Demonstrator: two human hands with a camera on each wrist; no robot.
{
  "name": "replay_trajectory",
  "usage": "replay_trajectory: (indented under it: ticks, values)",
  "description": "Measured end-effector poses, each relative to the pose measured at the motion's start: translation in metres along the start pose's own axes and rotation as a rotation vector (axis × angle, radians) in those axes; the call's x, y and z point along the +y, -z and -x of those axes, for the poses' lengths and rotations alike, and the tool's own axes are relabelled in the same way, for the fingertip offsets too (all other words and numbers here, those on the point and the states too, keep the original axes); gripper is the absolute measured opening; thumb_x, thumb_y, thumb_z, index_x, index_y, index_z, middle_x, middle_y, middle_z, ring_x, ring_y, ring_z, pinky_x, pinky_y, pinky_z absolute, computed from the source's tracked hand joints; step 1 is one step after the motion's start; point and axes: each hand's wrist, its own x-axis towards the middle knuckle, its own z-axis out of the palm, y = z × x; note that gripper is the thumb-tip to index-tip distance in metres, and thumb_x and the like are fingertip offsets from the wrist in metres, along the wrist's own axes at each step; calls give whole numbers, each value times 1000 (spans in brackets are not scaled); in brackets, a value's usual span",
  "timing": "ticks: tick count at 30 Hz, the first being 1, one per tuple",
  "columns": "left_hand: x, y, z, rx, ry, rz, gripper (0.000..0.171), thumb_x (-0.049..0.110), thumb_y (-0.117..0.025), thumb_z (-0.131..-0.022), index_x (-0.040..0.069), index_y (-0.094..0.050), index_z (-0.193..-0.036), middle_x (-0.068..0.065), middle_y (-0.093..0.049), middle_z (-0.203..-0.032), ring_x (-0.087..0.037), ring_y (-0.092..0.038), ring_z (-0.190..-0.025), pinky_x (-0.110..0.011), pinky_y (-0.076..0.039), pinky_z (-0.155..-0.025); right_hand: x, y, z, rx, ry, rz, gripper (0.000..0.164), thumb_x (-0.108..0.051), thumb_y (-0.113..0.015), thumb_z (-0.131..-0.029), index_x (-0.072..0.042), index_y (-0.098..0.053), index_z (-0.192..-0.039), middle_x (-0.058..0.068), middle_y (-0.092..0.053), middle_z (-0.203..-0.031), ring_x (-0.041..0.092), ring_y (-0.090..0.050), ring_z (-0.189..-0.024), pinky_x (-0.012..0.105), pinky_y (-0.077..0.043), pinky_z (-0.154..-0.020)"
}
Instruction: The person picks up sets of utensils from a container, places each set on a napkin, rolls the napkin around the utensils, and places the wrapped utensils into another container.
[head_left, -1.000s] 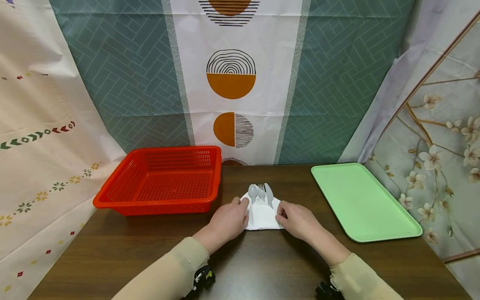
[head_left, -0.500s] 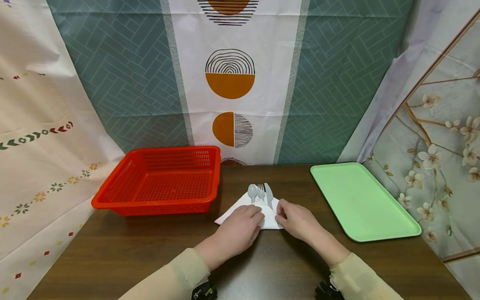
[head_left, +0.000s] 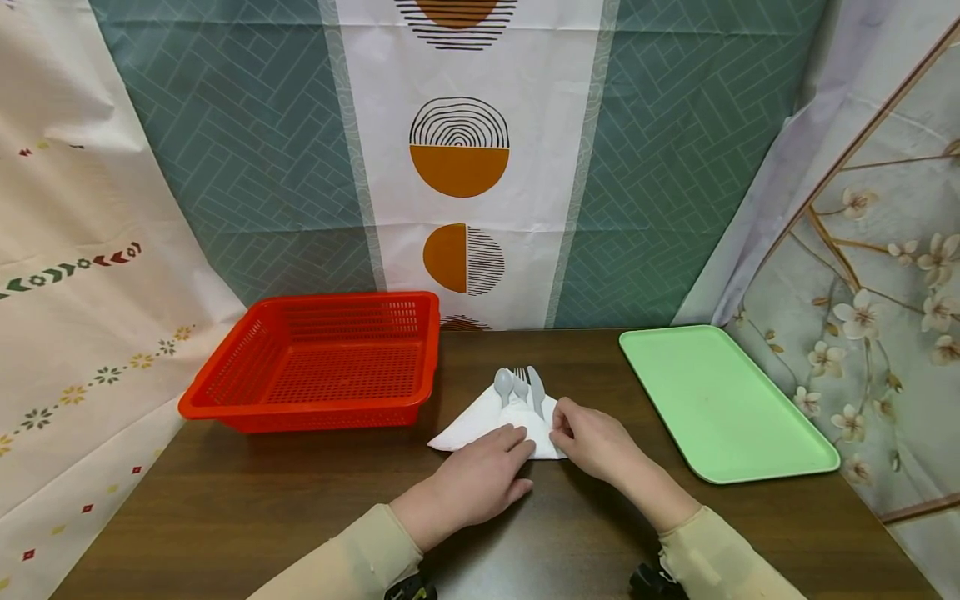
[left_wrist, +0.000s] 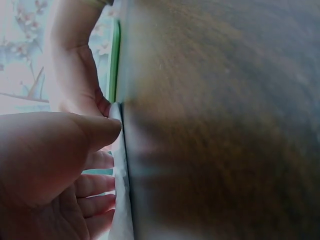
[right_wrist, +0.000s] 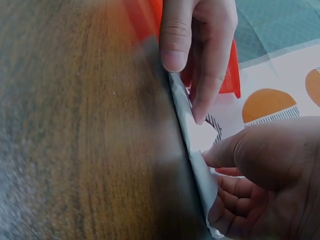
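Note:
A white napkin [head_left: 467,427] lies on the table, its left corner spread to a point and part of it folded over the cutlery. From its far edge stick out a grey spoon [head_left: 503,382], a smaller spoon [head_left: 519,388], a fork [head_left: 521,373] and a knife [head_left: 536,387]; their handles are hidden under the fold. My left hand [head_left: 480,479] rests its extended fingers on the napkin's near part, thumb apart. At the right edge my right hand [head_left: 597,440] pinches the napkin with thumb and curled fingers. In the right wrist view the napkin [right_wrist: 187,122] appears edge-on.
A red plastic basket [head_left: 300,410] stands at the back left of the wooden table [head_left: 225,508]. On the right lies a light green tray [head_left: 720,400]. Patterned cloths hang behind and at both sides.
My left hand has left the napkin's left edge and moved right, then slightly toward me, onto its near part. The napkin's left corner now spreads outward. The right hand has stayed put.

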Motion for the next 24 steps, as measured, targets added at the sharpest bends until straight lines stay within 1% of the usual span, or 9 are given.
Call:
replay_trajectory:
  ticks: [5,8,10,13,17,20,24]
  values:
    - [-1,-1,-1,-12,-14,-13,52,39,-77,-104,11,-67,-147,-10,-66,-146,-26,-61,-139,-33,-44,-120,-1,2,1,-12,-13,10,20,-11,-80,-100,-16,-61,-99,-2,-55,-77,17,-51,-69,36,-44,-67]
    - [0,-3,-1,-13,-18,-33,54,41,-77,-105,12,-67,-149,-10,-66,-146,-26,-61,-138,-32,-44,-120,-3,3,4,-2,3,36,21,-9,-81,-99,-16,-62,-97,-1,-54,-80,17,-51,-71,36,-46,-67]
    - [0,-3,-1,-10,-19,-43,54,42,-77,-104,13,-67,-149,-10,-66,-146,-25,-61,-138,-32,-44,-120,-4,3,7,16,30,59,22,-8,-82,-97,-16,-62,-93,-2,-52,-81,16,-49,-71,35,-46,-67]
    - [-1,-4,-1,17,-29,-57,52,43,-77,-104,14,-69,-146,-7,-67,-138,-24,-63,-130,-32,-47,-115,-5,4,12,48,90,91,26,-6,-83,-95,-18,-61,-87,-3,-50,-82,15,-48,-70,35,-46,-66]
    - [-3,-5,-2,81,-46,-68,46,42,-79,-103,15,-71,-139,-4,-67,-126,-23,-65,-120,-32,-51,-107,-4,4,16,83,153,124,28,-5,-84,-92,-19,-61,-84,-5,-50,-83,13,-48,-69,34,-46,-65]
    - [-4,-6,-2,97,-50,-68,46,43,-79,-102,16,-71,-139,-4,-67,-127,-23,-64,-120,-32,-52,-105,-4,4,18,93,165,132,26,-5,-84,-91,-20,-63,-83,-6,-50,-83,12,-48,-69,34,-47,-65]
    - [-5,-5,-3,90,-49,-70,46,44,-78,-103,17,-71,-140,-4,-67,-128,-23,-64,-119,-32,-53,-104,-3,4,18,95,171,140,24,-6,-85,-90,-20,-66,-84,-6,-52,-84,13,-49,-70,36,-49,-66]
